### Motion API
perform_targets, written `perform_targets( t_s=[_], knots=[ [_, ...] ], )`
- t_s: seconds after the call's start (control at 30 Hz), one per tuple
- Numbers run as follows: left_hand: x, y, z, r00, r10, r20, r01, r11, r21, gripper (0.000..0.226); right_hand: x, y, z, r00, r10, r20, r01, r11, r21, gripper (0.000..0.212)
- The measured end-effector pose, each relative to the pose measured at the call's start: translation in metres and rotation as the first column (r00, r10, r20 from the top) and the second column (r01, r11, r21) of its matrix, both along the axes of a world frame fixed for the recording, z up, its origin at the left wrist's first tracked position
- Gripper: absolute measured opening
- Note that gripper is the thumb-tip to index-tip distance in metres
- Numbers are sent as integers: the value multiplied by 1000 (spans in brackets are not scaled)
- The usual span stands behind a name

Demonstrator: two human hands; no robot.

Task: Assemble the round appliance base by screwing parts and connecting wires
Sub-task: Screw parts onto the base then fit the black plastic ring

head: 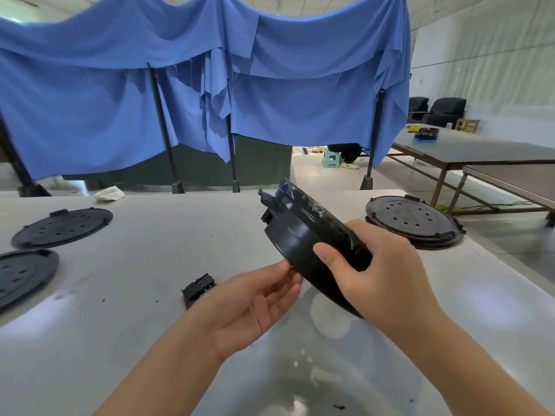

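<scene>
A dark round appliance base (pixel 295 226) is held tilted on edge above the grey table (pixel 144 259), its rim facing left. My right hand (pixel 375 265) grips its near side, thumb across the flat face and fingers behind. My left hand (pixel 255 301) touches the lower rim with its fingertips, palm up and fingers relaxed. A small black switch part (pixel 198 289) lies on the table just left of my left hand.
Two flat round perforated covers (pixel 64 227) (pixel 22 274) lie at the left of the table, and another round plate (pixel 413 221) at the right. A crumpled white cloth (pixel 109 194) sits at the far edge. Blue curtains hang behind; more tables stand right.
</scene>
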State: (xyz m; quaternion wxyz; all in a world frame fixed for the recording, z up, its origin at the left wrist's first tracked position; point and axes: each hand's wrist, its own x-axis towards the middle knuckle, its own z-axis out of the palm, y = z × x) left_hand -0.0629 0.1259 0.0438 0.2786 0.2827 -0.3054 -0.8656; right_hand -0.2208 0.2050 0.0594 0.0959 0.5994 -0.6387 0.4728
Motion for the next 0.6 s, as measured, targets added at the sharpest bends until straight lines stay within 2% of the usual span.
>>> perform_targets(
  t_s=[0.23, 0.4, 0.5, 0.6],
  knots=[
    [11, -1, -11, 999, 20, 44, -21, 1000, 16, 27, 7, -3, -15, 987, -78, -141, 71, 996, -55, 24],
    [21, -3, -10, 998, -41, 53, 38, 998, 55, 33, 7, -8, -25, 957, -120, -266, 94, 990, -109, 21],
    [22, -4, -15, 998, -50, 48, 44, 992, 119, 33, 8, -8, -30, 942, -122, -312, 97, 991, -94, 23],
    [22, -4, -23, 996, -66, 66, 54, 984, 168, 42, 11, -8, -36, 915, -96, -392, 95, 995, -22, 25]
  ],
)
